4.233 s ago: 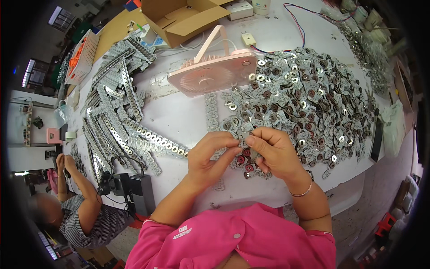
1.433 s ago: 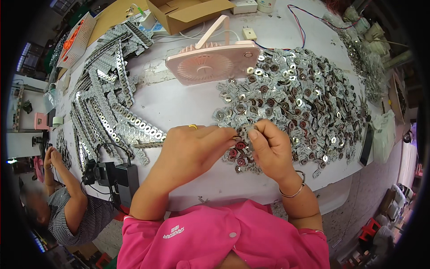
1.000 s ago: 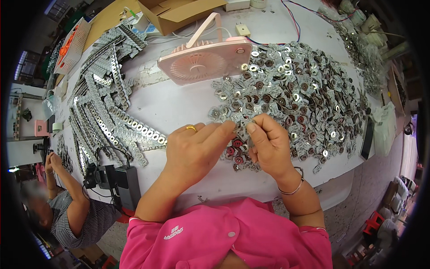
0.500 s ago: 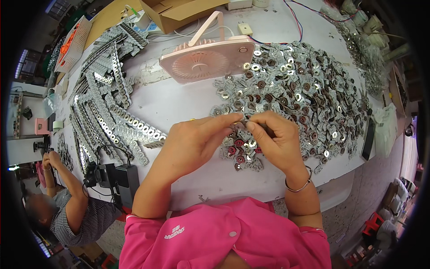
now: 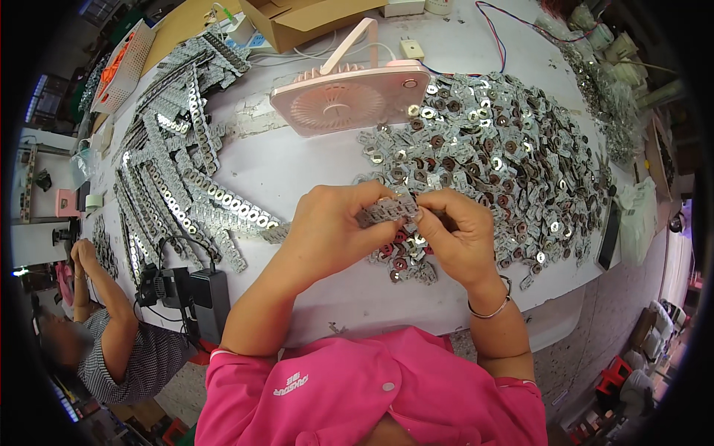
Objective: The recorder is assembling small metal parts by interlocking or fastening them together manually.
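Note:
Between my two hands is a short strip of joined grey metal clips (image 5: pixel 388 211). My left hand (image 5: pixel 327 227) is closed on it, thumb below and fingers above. My right hand (image 5: pixel 460 232) pinches the strip's right end between thumb and fingers; whether a separate clip is in that pinch is hidden. Just beyond and right of my hands spreads a large heap of loose metal clips (image 5: pixel 491 149) with silver, brown and reddish round parts. Long finished-looking strips (image 5: pixel 167 163) of the same clips lie piled to the left, one reaching close to my left wrist.
A pink fan (image 5: pixel 338 100) stands at the back middle, with a cardboard box (image 5: pixel 305 22) behind it. Black adapters (image 5: pixel 208 297) and cables sit at the front left edge. A white basket (image 5: pixel 128 70) is at the far left. Another person (image 5: pixel 126 342) works at the left.
My left hand has turned, so the clip strip between my hands now shows broadly. My right hand stays pinched close to it, slightly lower.

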Tool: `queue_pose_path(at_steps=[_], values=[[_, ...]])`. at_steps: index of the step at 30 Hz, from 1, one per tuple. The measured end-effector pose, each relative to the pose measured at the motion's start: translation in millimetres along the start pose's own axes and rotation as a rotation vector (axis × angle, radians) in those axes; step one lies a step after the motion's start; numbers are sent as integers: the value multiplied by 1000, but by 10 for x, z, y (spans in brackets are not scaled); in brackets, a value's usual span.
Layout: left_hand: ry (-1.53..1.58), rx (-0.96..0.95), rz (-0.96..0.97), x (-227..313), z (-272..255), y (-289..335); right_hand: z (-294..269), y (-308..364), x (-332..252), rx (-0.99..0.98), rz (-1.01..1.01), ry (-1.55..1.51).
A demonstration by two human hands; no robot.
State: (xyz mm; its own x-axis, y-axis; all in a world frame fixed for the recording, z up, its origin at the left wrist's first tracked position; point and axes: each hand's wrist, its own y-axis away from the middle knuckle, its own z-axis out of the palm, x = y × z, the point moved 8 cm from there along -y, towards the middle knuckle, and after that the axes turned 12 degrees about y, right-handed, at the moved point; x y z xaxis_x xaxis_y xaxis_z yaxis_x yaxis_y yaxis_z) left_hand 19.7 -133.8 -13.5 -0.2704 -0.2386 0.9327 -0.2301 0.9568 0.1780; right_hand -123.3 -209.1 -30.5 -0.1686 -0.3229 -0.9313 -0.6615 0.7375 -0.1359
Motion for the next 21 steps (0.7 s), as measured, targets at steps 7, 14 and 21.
queue_pose_path(at_steps=[7,14,21], values=[[-248,-81,-1,35,91,-14,-297,-9,126,132,126,-191],[-108,-177,128,40,49,73,-96,-21,20,-118,72,-110],[-79,-303,121,-35,24,190,71,-27,-158,-253,-74,60]])
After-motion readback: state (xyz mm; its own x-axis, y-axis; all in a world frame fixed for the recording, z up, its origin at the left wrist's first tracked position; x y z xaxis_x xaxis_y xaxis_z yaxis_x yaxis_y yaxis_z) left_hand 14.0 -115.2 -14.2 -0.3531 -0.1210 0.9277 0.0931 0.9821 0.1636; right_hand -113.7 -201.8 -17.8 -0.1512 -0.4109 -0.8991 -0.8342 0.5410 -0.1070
